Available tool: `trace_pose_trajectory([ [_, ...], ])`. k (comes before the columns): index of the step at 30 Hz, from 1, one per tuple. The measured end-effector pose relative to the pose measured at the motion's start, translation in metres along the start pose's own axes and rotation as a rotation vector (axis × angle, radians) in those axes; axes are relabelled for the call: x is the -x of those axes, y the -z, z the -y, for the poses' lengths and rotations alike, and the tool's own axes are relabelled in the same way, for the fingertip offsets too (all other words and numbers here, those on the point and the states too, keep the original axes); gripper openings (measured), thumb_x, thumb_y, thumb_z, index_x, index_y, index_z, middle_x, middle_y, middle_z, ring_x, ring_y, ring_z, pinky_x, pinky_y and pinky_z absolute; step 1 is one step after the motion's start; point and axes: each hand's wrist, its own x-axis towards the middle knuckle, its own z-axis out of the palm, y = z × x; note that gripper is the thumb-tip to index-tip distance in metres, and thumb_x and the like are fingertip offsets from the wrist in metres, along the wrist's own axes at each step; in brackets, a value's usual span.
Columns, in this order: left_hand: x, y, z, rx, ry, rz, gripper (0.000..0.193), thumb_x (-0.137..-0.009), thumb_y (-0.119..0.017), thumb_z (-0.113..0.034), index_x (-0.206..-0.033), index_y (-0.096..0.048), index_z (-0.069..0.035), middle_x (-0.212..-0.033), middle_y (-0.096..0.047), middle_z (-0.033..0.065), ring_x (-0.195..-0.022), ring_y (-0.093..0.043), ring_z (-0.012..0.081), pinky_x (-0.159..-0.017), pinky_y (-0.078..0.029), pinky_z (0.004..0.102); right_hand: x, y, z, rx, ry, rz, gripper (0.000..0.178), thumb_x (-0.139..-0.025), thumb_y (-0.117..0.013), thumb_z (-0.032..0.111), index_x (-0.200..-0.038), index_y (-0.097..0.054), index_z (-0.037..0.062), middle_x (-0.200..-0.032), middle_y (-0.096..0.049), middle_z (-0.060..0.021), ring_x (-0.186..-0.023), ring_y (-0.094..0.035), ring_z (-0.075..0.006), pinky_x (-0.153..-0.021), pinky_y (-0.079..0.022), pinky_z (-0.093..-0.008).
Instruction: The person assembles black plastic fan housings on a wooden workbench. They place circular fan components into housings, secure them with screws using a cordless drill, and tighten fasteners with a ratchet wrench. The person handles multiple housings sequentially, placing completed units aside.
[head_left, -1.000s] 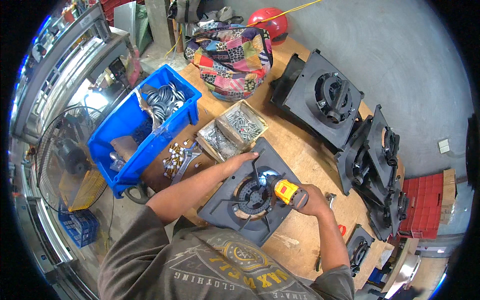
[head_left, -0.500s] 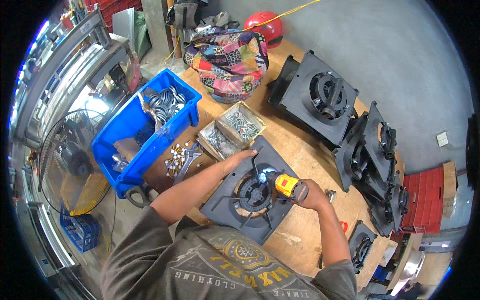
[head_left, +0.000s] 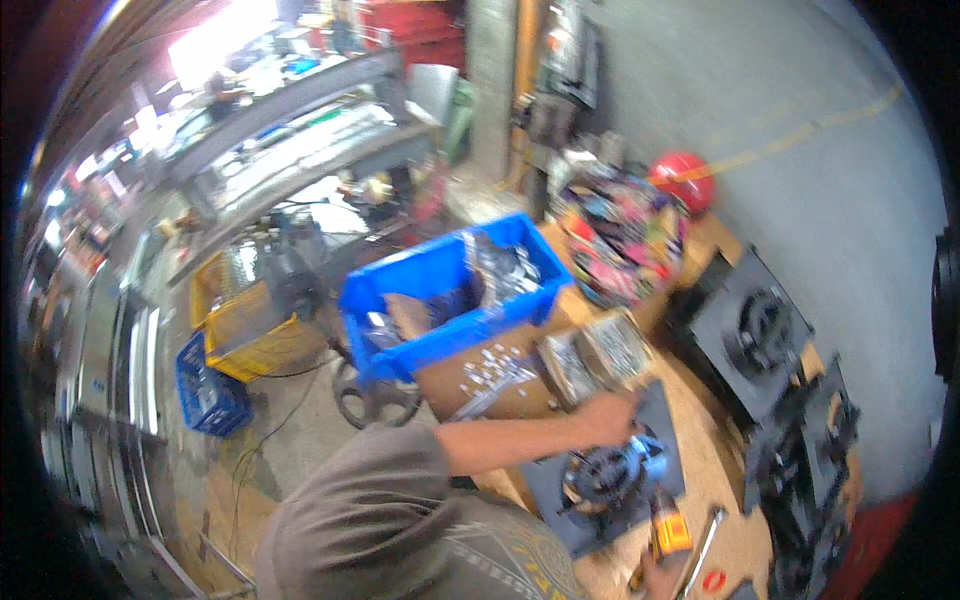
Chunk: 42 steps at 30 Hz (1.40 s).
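Observation:
The black gas stove top (head_left: 657, 415), with a round burner (head_left: 605, 475) at its middle, lies on the wooden table before me. My left hand (head_left: 608, 418) is at its far edge, fingers smeared by motion. Low in the picture, my right hand (head_left: 660, 575) grips a yellow and black power screwdriver (head_left: 672, 533). The tool points toward the stove top. A bluish light patch falls beside the burner; whether the tip touches anything is too blurred to tell.
A blue bin (head_left: 450, 345) of metal parts stands left of a divided box of screws (head_left: 617, 345). Small loose fittings (head_left: 495, 370) lie beside them. More black stove tops (head_left: 757, 330) lean at the right. A patchwork bag (head_left: 625, 240) and red helmet (head_left: 683, 183) sit behind.
My view has swung left, so the whole scene sits farther right and lower, with blur. The screwdriver has moved back from the burner toward me, still in my right hand.

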Motion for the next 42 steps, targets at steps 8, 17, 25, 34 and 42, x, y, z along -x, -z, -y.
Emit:
trace_pose_trajectory([
  [8, -0.095, -0.071, -0.057, -0.243, -0.762, 0.368, 0.073, -0.071, -0.071, -0.047, -0.13, -0.053, -0.008, -0.101, -0.067, 0.0192, -0.09, -0.066, 0.0408, -0.075, -0.053, 0.0495, 0.05, 0.003, -0.009, -0.095, -0.132, -0.118, 0.063, -0.063, -0.076, 0.005, -0.121, -0.052, -0.001, -0.106, -0.064, -0.0137, -0.097, -0.063, -0.0268, -0.088, -0.05, -0.0369],
  [17, -0.039, -0.139, -0.139, -0.357, -1.047, 0.619, 0.08, -0.075, -0.069, -0.057, -0.142, -0.048, -0.018, -0.124, -0.059, 0.0141, -0.12, -0.053, 0.0335, -0.102, -0.037, 0.0548, 0.123, 0.041, -0.067, -0.201, -0.323, -0.271, 0.068, -0.064, -0.069, -0.003, -0.128, -0.046, 0.0002, -0.108, -0.061, -0.0113, -0.095, -0.06, -0.024, -0.089, -0.049, -0.0359],
  [25, 0.008, -0.061, -0.068, -0.029, -0.788, 0.113, 0.065, -0.081, -0.072, -0.036, -0.138, -0.051, -0.016, -0.134, -0.055, 0.016, -0.13, -0.047, 0.035, -0.108, -0.035, 0.0493, 0.14, 0.049, -0.09, -0.236, -0.163, -0.256, 0.049, -0.07, -0.071, 0.004, -0.114, -0.052, -0.0013, -0.096, -0.061, -0.0131, -0.089, -0.062, -0.026, -0.083, -0.051, -0.037],
  [34, 0.116, -0.042, 0.1, 0.531, 0.428, 0.377, 0.038, -0.087, -0.069, -0.031, -0.11, -0.059, -0.003, -0.1, -0.066, 0.0142, -0.092, -0.067, 0.0263, -0.079, -0.054, 0.0371, 0.089, 0.039, -0.109, -0.191, -0.231, -0.378, 0.043, -0.072, -0.067, 0.0, -0.113, -0.054, -0.0026, -0.1, -0.063, -0.011, -0.089, -0.062, -0.0221, -0.083, -0.05, -0.0351],
  [42, 0.14, -0.085, 0.081, 1.049, 0.605, 0.102, 0.044, -0.089, -0.071, -0.019, -0.12, -0.043, -0.004, -0.101, -0.059, 0.0121, -0.093, -0.061, 0.0199, -0.079, -0.053, 0.0364, 0.057, 0.043, -0.103, -0.343, -0.207, -0.42, 0.046, -0.073, -0.069, -0.002, -0.115, -0.05, -0.0032, -0.102, -0.063, -0.0119, -0.091, -0.063, -0.0231, -0.084, -0.05, -0.0353],
])
